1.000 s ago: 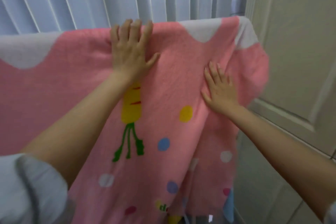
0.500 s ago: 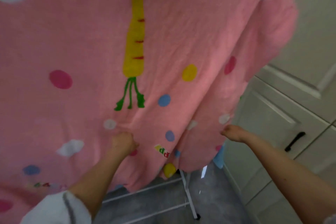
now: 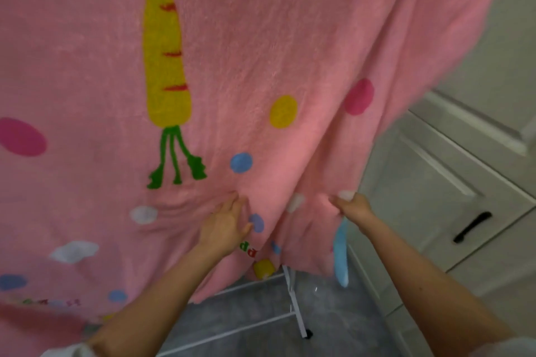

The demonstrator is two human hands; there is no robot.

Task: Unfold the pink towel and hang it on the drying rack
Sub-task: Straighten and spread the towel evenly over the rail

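The pink towel [image 3: 261, 38] hangs down and fills most of the view. The yellow carrot [image 3: 165, 46] printed on it is a good thing to find places by.

Far to the left of the carrot there is a big dark pink dot [image 3: 21, 137]. Below that dot, near the bottom of the towel, are white cloud shapes [image 3: 74, 251] and small blue dots.

The carrot points up, and its green leaves [image 3: 177, 159] hang down under it.

Below the leaves and a bit to the right is the left hand [image 3: 224, 226]. Its fingers lie long and loose on the towel, and its fingertips push into a fold. The cloth is wrinkled beside it. It does not hold anything.

To the right of the carrot are a blue dot [image 3: 241, 162], a yellow dot [image 3: 283, 111] and another dark pink dot [image 3: 358, 96].

Lower down, farther right of the carrot, is the right hand [image 3: 352, 207]. Its fingers are curled and pinch the towel near its right edge.

Under the towel, below both hands, white bars of the drying rack [image 3: 295, 310] stand on a grey floor [image 3: 261, 313].

Farthest right of the carrot is a white cupboard [image 3: 435, 182] with a black handle [image 3: 472, 226].
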